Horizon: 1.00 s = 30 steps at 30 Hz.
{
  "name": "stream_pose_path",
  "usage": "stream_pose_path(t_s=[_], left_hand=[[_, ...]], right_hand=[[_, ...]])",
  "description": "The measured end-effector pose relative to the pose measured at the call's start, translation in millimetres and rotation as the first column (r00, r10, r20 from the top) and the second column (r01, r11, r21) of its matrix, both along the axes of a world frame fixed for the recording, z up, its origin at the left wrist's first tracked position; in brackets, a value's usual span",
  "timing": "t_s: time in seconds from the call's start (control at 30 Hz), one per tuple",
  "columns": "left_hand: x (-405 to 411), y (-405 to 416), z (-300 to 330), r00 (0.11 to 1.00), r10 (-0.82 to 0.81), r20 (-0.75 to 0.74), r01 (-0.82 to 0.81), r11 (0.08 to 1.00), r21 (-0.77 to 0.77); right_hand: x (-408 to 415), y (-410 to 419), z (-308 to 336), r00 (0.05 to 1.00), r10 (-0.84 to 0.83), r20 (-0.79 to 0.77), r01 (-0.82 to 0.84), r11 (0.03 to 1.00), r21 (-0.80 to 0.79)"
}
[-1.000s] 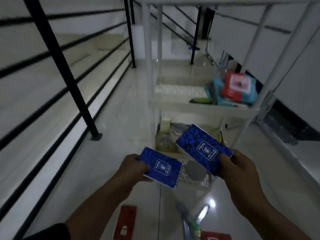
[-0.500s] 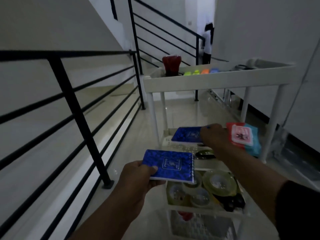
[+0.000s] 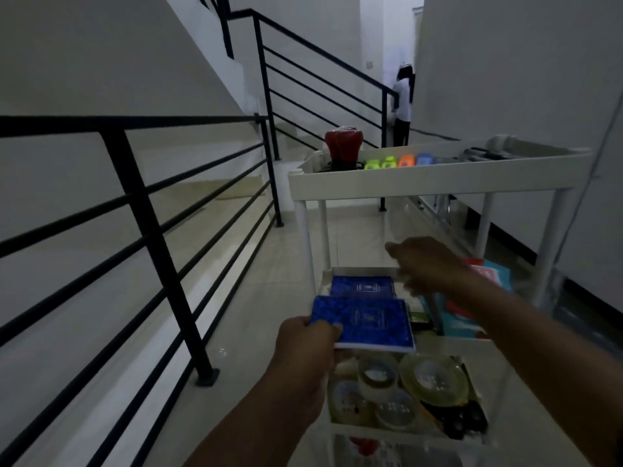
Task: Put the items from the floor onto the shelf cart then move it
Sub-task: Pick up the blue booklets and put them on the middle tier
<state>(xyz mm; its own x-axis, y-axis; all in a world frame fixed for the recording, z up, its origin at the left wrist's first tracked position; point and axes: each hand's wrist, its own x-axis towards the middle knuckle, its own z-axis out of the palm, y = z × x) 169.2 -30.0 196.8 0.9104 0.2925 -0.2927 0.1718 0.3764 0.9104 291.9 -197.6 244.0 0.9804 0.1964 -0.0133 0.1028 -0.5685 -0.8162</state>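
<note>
A white shelf cart [image 3: 428, 182] with several tiers stands in front of me. My left hand [image 3: 305, 342] grips a blue notebook [image 3: 365, 323] by its left edge, over the cart's second tier. A second blue notebook [image 3: 362, 286] lies flat on that tier, just beyond the held one. Hovering above the tier, to the right of the lying notebook, is my right hand [image 3: 426, 264], blurred, fingers apart and holding nothing. Red and teal packets [image 3: 485, 298] lie on the same tier at the right.
The top tier carries a red jar [image 3: 342, 146] and small coloured items [image 3: 397, 161]. Tape rolls [image 3: 401, 385] fill a lower tier. A black stair railing [image 3: 141, 210] runs along the left. A white wall closes the right side. A person [image 3: 403, 106] stands far back.
My right hand has let go of its notebook, which now lies on the second tier, and has lifted off it. My left hand has carried the other notebook up toward the same tier.
</note>
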Motion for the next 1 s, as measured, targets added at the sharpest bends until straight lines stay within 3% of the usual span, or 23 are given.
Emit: stream_pose_path(t_s=[0.07, 0.13, 0.33, 0.43, 0.53, 0.6, 0.67, 0.73, 0.9, 1.0], left_hand=[[10.9, -10.0, 4.4, 0.999, -0.010, 0.034, 0.012, 0.999, -0.045], [21.4, -19.5, 9.6, 0.999, -0.022, 0.039, 0.025, 0.998, -0.066], [41.9, -31.0, 19.5, 0.999, -0.023, 0.041, 0.025, 0.999, -0.039], [28.7, -23.6, 18.4, 0.999, -0.050, 0.012, 0.050, 0.998, 0.029], [9.7, -10.8, 9.4, 0.998, -0.055, -0.009, 0.055, 0.997, 0.050], [-0.4, -1.1, 3.5, 0.999, -0.039, -0.029, 0.041, 0.997, 0.062], [-7.6, 8.7, -3.3, 0.998, -0.047, -0.052, 0.051, 0.994, 0.094], [-12.1, 15.1, -9.1, 0.996, -0.060, -0.060, 0.066, 0.992, 0.106], [-23.8, 22.9, -24.9, 0.993, -0.087, -0.082, 0.098, 0.986, 0.133], [-34.4, 29.4, -42.4, 0.984, -0.126, -0.129, 0.150, 0.968, 0.199]], right_hand=[[-25.1, -24.0, 10.7, 0.953, 0.116, -0.278, -0.086, 0.989, 0.116], [-42.3, -38.9, 9.5, 0.916, 0.145, -0.375, -0.090, 0.983, 0.160], [-12.6, -35.1, -24.2, 0.946, -0.040, -0.323, 0.182, 0.888, 0.423], [16.4, -17.6, -33.5, 0.940, -0.127, -0.318, 0.260, 0.868, 0.422], [40.9, 9.0, -45.7, 0.957, -0.199, -0.212, 0.246, 0.943, 0.223], [50.8, 24.5, -49.6, 0.977, -0.191, -0.092, 0.191, 0.982, -0.018], [54.2, 34.6, -49.2, 0.985, -0.168, 0.037, 0.172, 0.944, -0.282], [56.2, 38.9, -52.4, 0.988, -0.112, 0.109, 0.148, 0.897, -0.416], [35.3, 36.1, -51.3, 0.936, -0.046, 0.348, 0.217, 0.855, -0.471], [2.0, 30.2, -43.4, 0.836, -0.050, 0.547, 0.237, 0.931, -0.278]])
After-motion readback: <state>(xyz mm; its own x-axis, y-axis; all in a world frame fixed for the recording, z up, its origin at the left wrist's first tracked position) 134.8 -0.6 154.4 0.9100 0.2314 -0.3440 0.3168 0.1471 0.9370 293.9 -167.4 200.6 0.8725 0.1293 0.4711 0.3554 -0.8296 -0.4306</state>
